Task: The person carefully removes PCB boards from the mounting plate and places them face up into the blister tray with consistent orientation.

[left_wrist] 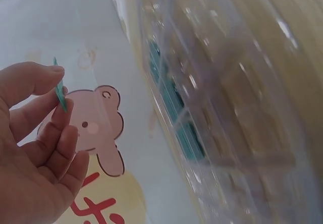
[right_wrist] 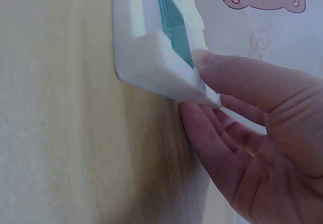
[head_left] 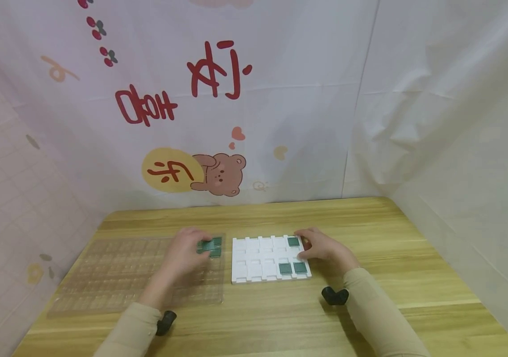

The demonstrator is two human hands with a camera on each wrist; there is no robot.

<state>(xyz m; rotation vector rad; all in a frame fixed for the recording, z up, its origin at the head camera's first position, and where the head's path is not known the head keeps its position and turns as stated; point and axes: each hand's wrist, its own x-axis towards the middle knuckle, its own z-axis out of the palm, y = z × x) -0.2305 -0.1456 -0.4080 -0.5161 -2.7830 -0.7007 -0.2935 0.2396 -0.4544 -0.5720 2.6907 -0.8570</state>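
Note:
My left hand (head_left: 185, 252) pinches a thin green square chip (left_wrist: 60, 92) between thumb and fingertips, above the right end of a clear plastic tray (head_left: 115, 272). More green chips (left_wrist: 176, 103) lie in that tray, just beside the hand. To the right sits a white compartment tray (head_left: 254, 280). It has one green chip (head_left: 293, 241) in its far right pocket and two more, one of them a near corner chip (head_left: 300, 267), along the near row. My right hand (head_left: 326, 249) grips the white tray's right edge, the thumb near the rim and the fingers against its side.
Both trays lie on a wooden table (head_left: 280, 322). A white printed curtain (head_left: 298, 124) hangs behind the table and along its sides. Each wrist carries a black mount, such as the right one (head_left: 335, 296).

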